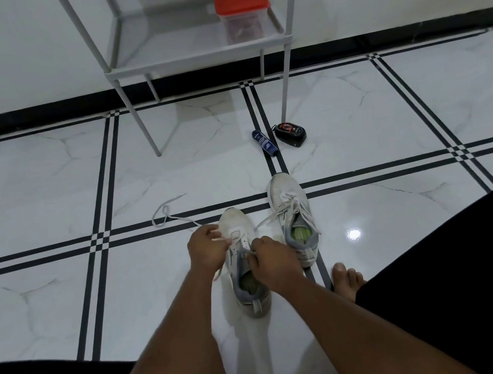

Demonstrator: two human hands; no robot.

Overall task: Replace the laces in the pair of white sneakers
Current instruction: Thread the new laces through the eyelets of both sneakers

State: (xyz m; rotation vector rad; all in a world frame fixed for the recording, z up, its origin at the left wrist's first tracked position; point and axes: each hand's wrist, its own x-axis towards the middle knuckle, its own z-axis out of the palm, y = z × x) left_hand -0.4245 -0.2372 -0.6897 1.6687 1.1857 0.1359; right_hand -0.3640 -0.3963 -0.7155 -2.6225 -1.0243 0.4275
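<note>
Both hands pinch the white lace over the near sneaker: left hand at 9 o'clock, right hand at 3. The second sneaker, still laced, stands at 1 o'clock.

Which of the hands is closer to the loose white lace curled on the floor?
The left. The left hand sits at the near sneaker's toe end, where the loose white lace trails in from the floor. The right hand is farther, on the sneaker's other side.
</note>
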